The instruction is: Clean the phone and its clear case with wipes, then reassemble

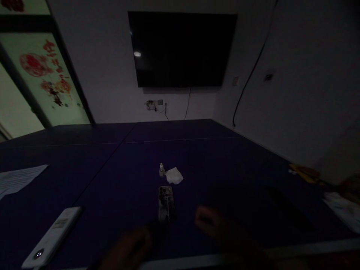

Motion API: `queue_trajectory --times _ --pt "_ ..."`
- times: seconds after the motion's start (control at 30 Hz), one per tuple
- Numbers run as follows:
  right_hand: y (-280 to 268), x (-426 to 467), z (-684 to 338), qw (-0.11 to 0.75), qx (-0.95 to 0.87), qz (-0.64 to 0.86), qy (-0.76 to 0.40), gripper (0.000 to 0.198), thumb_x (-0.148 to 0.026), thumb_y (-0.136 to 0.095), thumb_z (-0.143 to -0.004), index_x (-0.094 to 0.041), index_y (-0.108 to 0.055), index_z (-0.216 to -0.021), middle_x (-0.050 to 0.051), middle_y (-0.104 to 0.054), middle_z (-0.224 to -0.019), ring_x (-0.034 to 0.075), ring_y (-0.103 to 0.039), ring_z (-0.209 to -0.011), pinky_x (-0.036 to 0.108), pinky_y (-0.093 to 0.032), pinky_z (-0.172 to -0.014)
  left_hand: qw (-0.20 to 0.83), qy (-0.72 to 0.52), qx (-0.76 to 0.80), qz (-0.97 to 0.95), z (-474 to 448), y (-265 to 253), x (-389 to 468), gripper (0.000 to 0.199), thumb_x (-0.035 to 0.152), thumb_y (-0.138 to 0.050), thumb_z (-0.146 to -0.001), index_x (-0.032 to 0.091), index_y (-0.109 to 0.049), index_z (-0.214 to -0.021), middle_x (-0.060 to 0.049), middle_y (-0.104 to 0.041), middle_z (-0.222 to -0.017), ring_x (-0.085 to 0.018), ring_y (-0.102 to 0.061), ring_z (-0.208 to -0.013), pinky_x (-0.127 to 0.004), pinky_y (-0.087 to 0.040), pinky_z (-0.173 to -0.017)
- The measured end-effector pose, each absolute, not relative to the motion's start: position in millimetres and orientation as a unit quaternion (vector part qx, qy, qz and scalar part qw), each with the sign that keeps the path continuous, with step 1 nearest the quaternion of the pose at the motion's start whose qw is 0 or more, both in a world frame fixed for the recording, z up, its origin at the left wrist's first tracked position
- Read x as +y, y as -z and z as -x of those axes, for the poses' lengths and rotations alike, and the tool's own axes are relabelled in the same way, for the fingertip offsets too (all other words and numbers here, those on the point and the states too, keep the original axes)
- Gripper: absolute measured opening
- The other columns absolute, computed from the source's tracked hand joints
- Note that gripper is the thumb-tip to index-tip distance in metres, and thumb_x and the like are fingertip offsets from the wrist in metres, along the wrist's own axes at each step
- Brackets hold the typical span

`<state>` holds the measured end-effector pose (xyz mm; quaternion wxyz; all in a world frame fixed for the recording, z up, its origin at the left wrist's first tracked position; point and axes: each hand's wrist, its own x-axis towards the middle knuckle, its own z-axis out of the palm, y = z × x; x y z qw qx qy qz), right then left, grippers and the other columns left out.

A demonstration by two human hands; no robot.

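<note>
A phone (166, 204) with a dark, patterned back and several camera lenses lies face down on the dark blue table. My left hand (131, 243) is low in the head view, left of the phone's near end. It is dark and smeared, so I cannot make out its fingers clearly. To the right of the phone, my right hand (209, 221) is curled closed just above or on the table, apart from the phone; I see nothing in it. Beyond the phone stand a small dropper bottle (161, 170) and, beside it, a crumpled white tissue (174, 175).
The table (135, 157) reaches back to the wall. A long white device (53, 238) lies at left, with paper sheets (19, 180) farther back. At right are a flat dark object (287, 206), a yellow item (306, 173) and a whitish packet (343, 210). A screen (182, 48) hangs ahead.
</note>
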<state>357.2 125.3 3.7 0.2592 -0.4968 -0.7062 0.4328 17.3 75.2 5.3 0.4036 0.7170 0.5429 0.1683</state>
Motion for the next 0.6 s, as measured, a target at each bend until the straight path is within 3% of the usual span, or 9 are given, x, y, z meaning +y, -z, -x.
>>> queue_trajectory --times 0.07,0.23,0.43,0.6 --pt "-12 159 -344 0.341 -0.697 0.479 -0.41 0.023 -0.04 -0.062 -0.09 -0.02 -0.064 -0.08 -0.002 -0.062 -0.077 0.016 -0.057 -0.076 0.027 -0.043 -0.07 0.364 -0.232 0.541 -0.722 -25 -8 106 0.039 0.052 -0.041 -0.099 0.023 -0.067 -0.093 -0.006 -0.072 -0.095 -0.021 -0.064 -0.089 -0.033 -0.052 -0.084" --pt "-6 235 -322 0.522 -0.622 0.47 -0.347 0.022 -0.044 -0.064 -0.084 -0.022 -0.064 -0.084 -0.002 -0.062 -0.076 0.017 -0.058 -0.073 0.026 -0.043 -0.068 0.271 -0.339 0.571 -0.697 -30 1 184 0.038 0.052 -0.042 -0.095 0.022 -0.064 -0.091 -0.01 -0.073 -0.098 -0.025 -0.066 -0.096 -0.036 -0.052 -0.086" --pt "26 310 -321 0.591 -0.552 0.519 -0.277 0.028 -0.051 -0.056 -0.081 -0.023 -0.059 -0.085 0.001 -0.062 -0.075 0.019 -0.058 -0.07 0.028 -0.043 -0.063 0.245 -0.387 0.594 -0.661 -27 25 255 0.038 0.05 -0.043 -0.091 0.02 -0.065 -0.09 -0.011 -0.074 -0.097 -0.026 -0.068 -0.092 -0.04 -0.052 -0.085" --pt "56 328 -322 0.592 -0.544 0.551 -0.224 0.026 -0.047 -0.05 -0.085 -0.023 -0.058 -0.083 0.004 -0.064 -0.074 0.022 -0.062 -0.068 0.03 -0.045 -0.062 0.251 -0.398 0.597 -0.65 -30 39 278 0.039 0.051 -0.04 -0.093 0.02 -0.064 -0.089 -0.01 -0.074 -0.093 -0.025 -0.068 -0.088 -0.038 -0.052 -0.082"
